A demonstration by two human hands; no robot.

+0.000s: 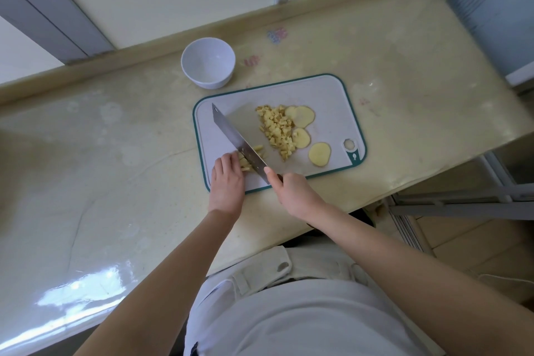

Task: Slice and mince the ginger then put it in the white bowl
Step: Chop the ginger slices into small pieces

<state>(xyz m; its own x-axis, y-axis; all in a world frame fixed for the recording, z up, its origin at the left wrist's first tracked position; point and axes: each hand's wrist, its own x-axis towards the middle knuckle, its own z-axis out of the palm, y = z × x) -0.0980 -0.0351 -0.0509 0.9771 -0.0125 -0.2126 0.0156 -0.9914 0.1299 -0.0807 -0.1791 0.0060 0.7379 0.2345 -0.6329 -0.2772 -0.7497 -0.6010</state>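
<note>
Head: one knife [234, 136], one white bowl [208, 63]; left hand [226, 180] holds ginger [245, 164].

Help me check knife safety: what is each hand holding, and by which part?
The right hand grips the knife by its handle, just behind the blade. The left hand pins the ginger strips beside the blade with curled fingers.

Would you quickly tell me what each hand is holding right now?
Left hand: fingers curled on the ginger strips, holding them against the cutting board.
Right hand: grips the kitchen knife by its handle.
</note>
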